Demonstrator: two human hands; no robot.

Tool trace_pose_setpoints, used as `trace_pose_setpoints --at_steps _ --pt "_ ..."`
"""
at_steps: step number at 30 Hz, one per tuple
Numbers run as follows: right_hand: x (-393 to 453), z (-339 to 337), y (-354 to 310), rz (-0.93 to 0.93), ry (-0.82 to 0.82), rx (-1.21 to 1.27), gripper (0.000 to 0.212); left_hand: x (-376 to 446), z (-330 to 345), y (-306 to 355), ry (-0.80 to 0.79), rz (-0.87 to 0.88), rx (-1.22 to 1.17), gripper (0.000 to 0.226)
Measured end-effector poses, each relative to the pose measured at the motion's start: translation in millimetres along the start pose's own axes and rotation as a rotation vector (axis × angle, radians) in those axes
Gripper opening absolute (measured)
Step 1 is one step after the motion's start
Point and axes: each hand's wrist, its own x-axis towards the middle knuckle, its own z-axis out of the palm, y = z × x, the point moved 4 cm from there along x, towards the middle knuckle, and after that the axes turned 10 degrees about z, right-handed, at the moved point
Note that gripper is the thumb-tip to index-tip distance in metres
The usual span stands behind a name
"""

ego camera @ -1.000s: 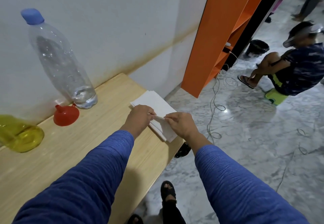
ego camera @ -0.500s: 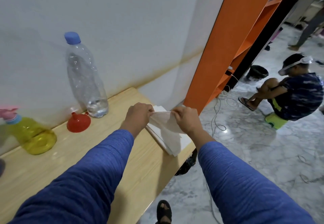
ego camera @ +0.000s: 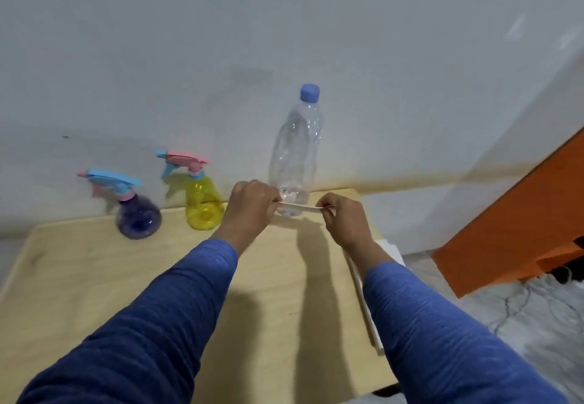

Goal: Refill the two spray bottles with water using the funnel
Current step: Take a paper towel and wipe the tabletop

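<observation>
Standing by the table (ego camera: 79,277), I watched the person lift a single white sheet (ego camera: 298,207) clear of the stack (ego camera: 390,250) at the right edge, where half a second before it was only just peeling up; now it hung stretched edge-on between the two hands, over the middle of the table. The left hand (ego camera: 252,206) pinched one end with curled fingers, the right hand (ego camera: 343,215) pinched the other, both clamped on the sheet and nothing else.

With the head turned left since then, both spray bottles had come into sight against the wall: the purple spray bottle (ego camera: 139,218) to the left and the yellow spray bottle (ego camera: 202,209) just beside it, each upright with its trigger head screwed on. The water bottle (ego camera: 295,157) stood behind the hands, blue cap on and only a little water left in its base. The red funnel, plain to see a moment earlier beside that bottle, was hidden, probably behind the left hand.

I judged the pouring finished, or nearly so, and the sheet meant for wiping the table or the bottles; whether both sprayers were truly full I could not tell.
</observation>
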Motion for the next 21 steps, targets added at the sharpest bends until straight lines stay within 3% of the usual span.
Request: trace_pose_setpoints --at_steps 4,8,10,12,14,16,21 --pt "-4.7 61.8 13.0 -0.06 -0.172 0.031 0.022 -52.3 28.8 -20.1 -0.065 -0.09 0.001 0.007" --pt "-21.6 111.1 38.0 -0.091 -0.421 -0.067 0.034 -99.6 77.7 -29.1 -0.281 -0.191 -0.096 0.022" --pt "-25.8 124.5 43.5 -0.174 -0.423 -0.118 0.061 -114.0 94.4 -30.5 -0.314 -0.27 -0.143 0.036" --pt "-22.8 135.6 45.3 -0.236 -0.376 -0.17 0.075 -116.7 101.8 -30.6 -0.256 -0.3 -0.149 0.041" --pt "-17.8 142.1 41.6 -0.241 -0.322 -0.221 0.072 -109.7 108.8 -30.4 -0.229 -0.291 -0.122 0.044" --pt "-12.1 150.1 38.5 -0.178 -0.297 -0.237 0.06 -101.3 118.1 -30.9 -0.306 -0.318 -0.128 0.051" --pt "-14.3 176.0 40.0 -0.067 -0.363 -0.322 0.061 -96.3 139.9 -33.4 -0.502 -0.399 -0.036 0.061"
